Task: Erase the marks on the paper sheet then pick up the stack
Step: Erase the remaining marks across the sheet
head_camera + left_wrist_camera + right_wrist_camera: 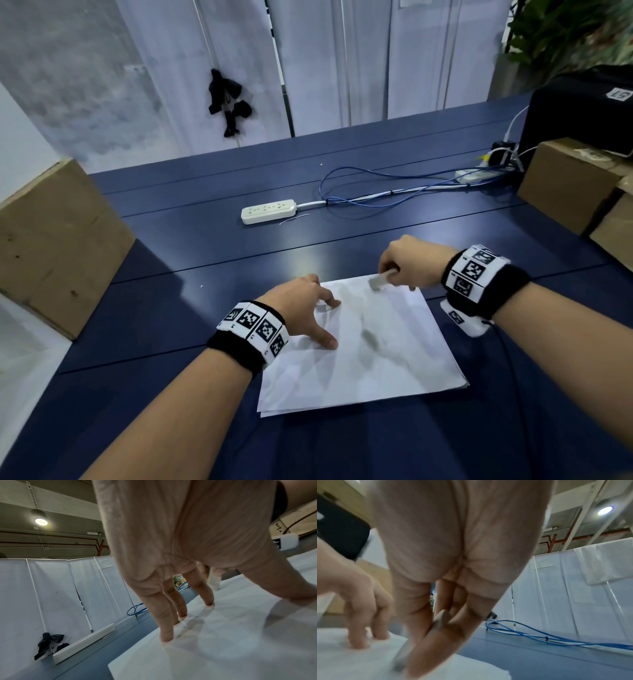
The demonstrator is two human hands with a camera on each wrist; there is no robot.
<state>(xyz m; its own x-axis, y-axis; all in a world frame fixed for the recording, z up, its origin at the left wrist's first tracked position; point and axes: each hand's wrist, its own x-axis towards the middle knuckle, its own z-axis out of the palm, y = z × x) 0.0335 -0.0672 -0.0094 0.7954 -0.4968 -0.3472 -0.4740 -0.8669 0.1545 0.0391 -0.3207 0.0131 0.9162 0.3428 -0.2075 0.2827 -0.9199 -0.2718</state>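
Right grip [407,263] around eraser [376,281]

A white label [620,93] on the black case [582,113] is showing "51", seen upside down. The wristbands' [255,329] square code patterns are carrying no readable words.

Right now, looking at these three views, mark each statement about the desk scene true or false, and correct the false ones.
1. The right hand pinches an eraser against the top sheet. True.
2. The left hand is lifted clear of the paper stack. False: its fingertips press on the top sheet.
3. The top sheet is free of marks. False: grey smudges remain.
4. A white power strip lies on the blue table beyond the paper. True.
5. The paper stack lies on a cardboard box. False: it lies flat on the table.
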